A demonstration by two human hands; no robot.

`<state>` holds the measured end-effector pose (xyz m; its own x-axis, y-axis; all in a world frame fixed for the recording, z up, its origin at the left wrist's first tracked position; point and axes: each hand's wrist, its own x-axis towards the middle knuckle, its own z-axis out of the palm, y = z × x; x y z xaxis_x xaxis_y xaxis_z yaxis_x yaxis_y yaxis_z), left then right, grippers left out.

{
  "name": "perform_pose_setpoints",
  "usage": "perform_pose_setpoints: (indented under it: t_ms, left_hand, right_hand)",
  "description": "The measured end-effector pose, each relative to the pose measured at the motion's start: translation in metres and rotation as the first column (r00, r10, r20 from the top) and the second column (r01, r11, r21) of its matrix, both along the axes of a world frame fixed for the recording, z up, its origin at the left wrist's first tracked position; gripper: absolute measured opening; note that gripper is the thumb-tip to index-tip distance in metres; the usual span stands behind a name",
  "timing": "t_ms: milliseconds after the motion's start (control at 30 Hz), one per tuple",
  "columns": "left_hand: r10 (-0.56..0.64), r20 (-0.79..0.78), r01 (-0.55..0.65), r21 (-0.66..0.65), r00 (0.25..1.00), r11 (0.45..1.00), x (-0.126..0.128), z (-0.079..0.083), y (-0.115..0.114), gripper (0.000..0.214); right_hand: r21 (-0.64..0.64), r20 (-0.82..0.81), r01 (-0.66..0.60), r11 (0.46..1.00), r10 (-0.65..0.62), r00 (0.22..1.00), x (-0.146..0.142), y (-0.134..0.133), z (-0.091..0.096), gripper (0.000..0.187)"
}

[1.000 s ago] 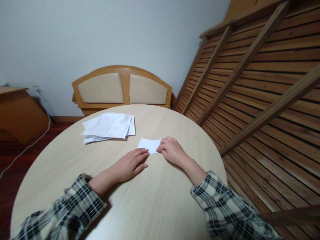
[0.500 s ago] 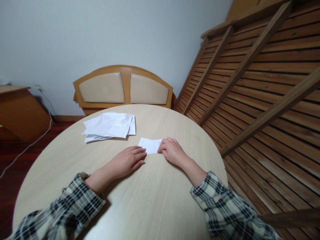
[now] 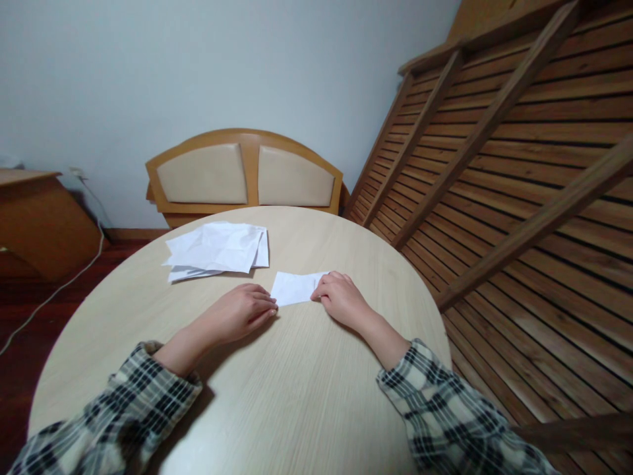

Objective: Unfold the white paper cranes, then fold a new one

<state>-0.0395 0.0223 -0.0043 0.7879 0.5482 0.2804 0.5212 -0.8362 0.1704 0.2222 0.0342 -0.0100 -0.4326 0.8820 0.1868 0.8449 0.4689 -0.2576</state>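
Note:
A small folded white paper (image 3: 293, 287) lies flat on the round pale wooden table (image 3: 277, 389), between my two hands. My right hand (image 3: 340, 298) rests curled on the table with its fingertips pinching the paper's right edge. My left hand (image 3: 238, 311) lies palm down, fingers loosely bent, its fingertips touching the paper's lower left corner. Both arms wear plaid sleeves.
A loose stack of white sheets (image 3: 216, 249) lies farther back on the left of the table. Behind the table stands a padded wooden headboard-like piece (image 3: 244, 173). A slatted wooden frame (image 3: 504, 152) leans along the right. A wooden cabinet (image 3: 34, 218) and a white cable are at the left.
My left hand has slid left and curled its fingers, from lying flat beside the paper to touching its left corner. The paper has turned slightly. My right hand has stayed on the right edge.

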Motion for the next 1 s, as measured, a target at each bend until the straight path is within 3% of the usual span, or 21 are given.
perform_pose_setpoints:
  t_ms: [567,800,1000]
  left_hand:
    - [-0.050,0.036,0.053,-0.082,0.998,0.995,0.016,-0.006,-0.018,0.028]
    - [-0.076,0.074,0.084,-0.123,0.994,0.989,0.027,-0.016,-0.029,0.031]
    - [-0.103,0.126,0.118,-0.121,0.987,0.986,0.027,-0.016,-0.027,0.034]
  right_hand:
    - [0.112,0.066,-0.022,0.993,0.015,0.998,0.002,0.003,-0.023,0.030]
    - [0.072,0.032,-0.059,0.996,0.056,0.998,-0.005,-0.003,-0.013,0.025]
    - [0.033,0.012,-0.105,0.994,0.105,0.994,-0.007,-0.006,-0.010,0.027]
